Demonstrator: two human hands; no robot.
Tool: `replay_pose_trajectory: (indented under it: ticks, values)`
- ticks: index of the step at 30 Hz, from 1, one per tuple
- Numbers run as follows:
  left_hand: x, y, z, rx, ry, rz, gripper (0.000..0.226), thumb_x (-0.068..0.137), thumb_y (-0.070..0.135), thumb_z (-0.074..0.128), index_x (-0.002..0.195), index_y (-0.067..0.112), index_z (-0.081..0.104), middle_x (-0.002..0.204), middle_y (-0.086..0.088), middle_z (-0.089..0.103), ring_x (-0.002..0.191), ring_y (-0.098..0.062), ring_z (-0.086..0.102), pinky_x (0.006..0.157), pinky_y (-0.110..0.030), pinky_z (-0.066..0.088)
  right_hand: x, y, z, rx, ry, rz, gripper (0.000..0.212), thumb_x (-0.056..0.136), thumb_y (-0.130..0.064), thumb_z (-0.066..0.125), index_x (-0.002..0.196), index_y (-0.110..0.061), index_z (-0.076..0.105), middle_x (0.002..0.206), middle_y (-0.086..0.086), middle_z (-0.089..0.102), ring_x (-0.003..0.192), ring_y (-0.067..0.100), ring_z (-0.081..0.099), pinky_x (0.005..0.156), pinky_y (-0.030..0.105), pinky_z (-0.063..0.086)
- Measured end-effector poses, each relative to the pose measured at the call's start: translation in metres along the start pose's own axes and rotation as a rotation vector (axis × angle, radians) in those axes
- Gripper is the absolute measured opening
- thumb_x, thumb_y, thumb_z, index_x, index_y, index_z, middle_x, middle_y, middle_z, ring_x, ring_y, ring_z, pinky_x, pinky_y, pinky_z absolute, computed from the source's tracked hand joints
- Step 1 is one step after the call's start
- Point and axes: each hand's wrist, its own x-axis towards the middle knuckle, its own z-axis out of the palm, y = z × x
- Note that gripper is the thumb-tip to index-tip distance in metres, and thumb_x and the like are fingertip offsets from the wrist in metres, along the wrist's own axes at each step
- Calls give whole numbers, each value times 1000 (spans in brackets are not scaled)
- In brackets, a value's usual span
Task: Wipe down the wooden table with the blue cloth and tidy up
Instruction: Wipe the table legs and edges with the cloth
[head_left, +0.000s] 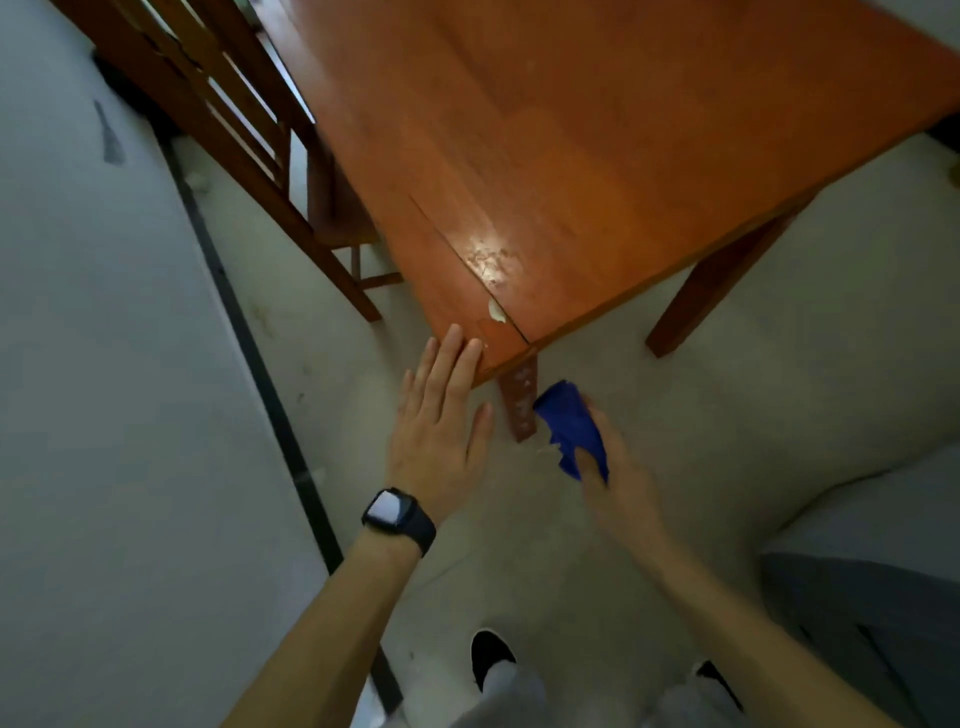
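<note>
Pale flooring (779, 364) is surrounding the wooden table (597, 156). You are gripping the bunched blue cloth (571, 428) in your right hand (618, 478), beside the corner leg (519, 400), off the top. Your left hand (441, 421) is lying flat, fingers straight, at the corner edge. Whitish marks (491, 254) are showing there; wiping appears unfinished.

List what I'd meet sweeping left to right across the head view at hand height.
watch → left hand → near table leg → blue cloth, gripped by the right hand just to its right.
</note>
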Motion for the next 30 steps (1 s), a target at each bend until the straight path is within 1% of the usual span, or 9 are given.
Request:
replay_pose_trajectory:
  ticks: [5,8,10,13,15,18,22,25,30]
  values:
    - [13,-24,60,-132,402,171,63,95,26,52,149,28,20,156,-9,24,144,-43,26,106,-60,37,72,-8,47,-50,409,-582,50,96,-29,48,145,-26,38,134,7,38,109,28,54,87,35,50]
    - [27,-27,85,-213,580,221,70,96,26,48,152,35,8,153,-18,22,141,-46,27,104,-61,37,113,18,78,-98,493,-697,48,92,-25,54,138,-26,41,133,14,38,110,34,50,87,38,47]
    - [37,-30,98,-256,649,221,69,98,29,45,153,35,3,155,-19,17,143,-46,24,105,-62,36,129,60,98,-358,353,-639,52,88,-21,62,135,-32,45,132,19,46,104,39,55,83,42,49]
    - [44,-35,118,-352,715,87,67,100,29,43,153,14,5,157,-23,18,139,-42,33,114,-48,33,131,138,108,-760,-219,-387,52,99,-29,49,145,-45,32,141,5,41,109,25,54,89,35,47]
    - [48,-41,134,-401,703,-31,62,102,27,39,151,-1,14,152,-19,32,137,-24,40,113,-31,33,137,161,97,-700,-202,-394,53,102,-32,43,150,-44,25,143,2,39,99,18,55,83,26,48]
    - [38,-59,169,-466,585,-143,51,103,39,34,151,23,28,146,12,45,133,-8,46,104,-33,43,146,146,79,-391,55,-578,51,100,-33,44,150,-37,31,144,4,37,81,11,53,72,20,46]
    - [17,-78,218,-684,383,-331,58,90,72,29,139,45,45,123,27,61,118,-1,57,105,-43,45,147,98,61,-32,493,-969,48,102,-34,43,149,-31,34,142,11,35,106,8,45,86,15,42]
    - [19,-75,230,-818,435,-292,39,97,64,29,125,52,53,118,21,66,110,-4,62,101,-40,45,147,73,60,-82,724,-1239,48,99,-24,51,146,-24,39,142,16,32,118,12,39,98,16,39]
    - [19,-69,234,-965,488,-286,31,101,55,30,108,58,60,108,18,68,104,-6,63,92,-37,47,159,102,91,-313,437,-1065,77,89,-14,67,142,-50,25,147,6,30,125,32,50,97,51,51]
